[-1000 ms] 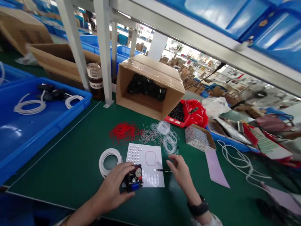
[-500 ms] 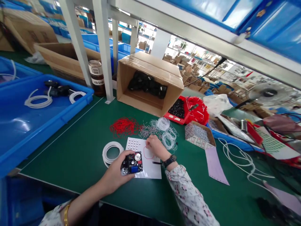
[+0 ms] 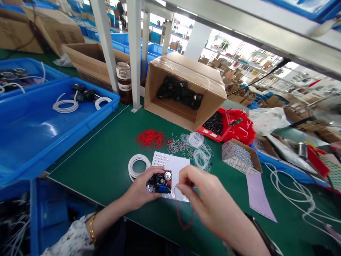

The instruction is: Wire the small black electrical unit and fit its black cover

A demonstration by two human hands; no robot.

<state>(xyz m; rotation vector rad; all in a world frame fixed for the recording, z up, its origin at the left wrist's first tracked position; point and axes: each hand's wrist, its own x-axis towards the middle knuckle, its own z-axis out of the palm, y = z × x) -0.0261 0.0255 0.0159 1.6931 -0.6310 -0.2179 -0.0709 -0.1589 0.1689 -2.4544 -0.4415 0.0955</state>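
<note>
My left hand (image 3: 142, 190) is wrapped round a small black device (image 3: 161, 182) with a silver round part, a blue block and a bit of red, over the white sheet (image 3: 177, 164). To its right, my right hand (image 3: 199, 188) pinches a thin red wire (image 3: 183, 227), which hangs in a loop. Small silver dots stand in rows on the sheet's upper left. Beside the sheet lies a coil of white cable (image 3: 132, 167). Behind it are a red wire pile (image 3: 151, 139), scattered small metal pins (image 3: 178, 146) and clear white wire bundles (image 3: 201, 159).
An open cardboard box (image 3: 173, 115) with black parts stands at the back. Blue trays (image 3: 87, 126) sit at the left, beside a drink bottle (image 3: 124, 83). Rightward are a red bin (image 3: 226, 133), a small box of metal pieces (image 3: 234, 163), a pink strip (image 3: 259, 195) and loose white cable (image 3: 286, 192).
My right hand has come up off the sheet and nearer the camera, lifting the red wire. My left hand still holds the device. The whole view has shifted.
</note>
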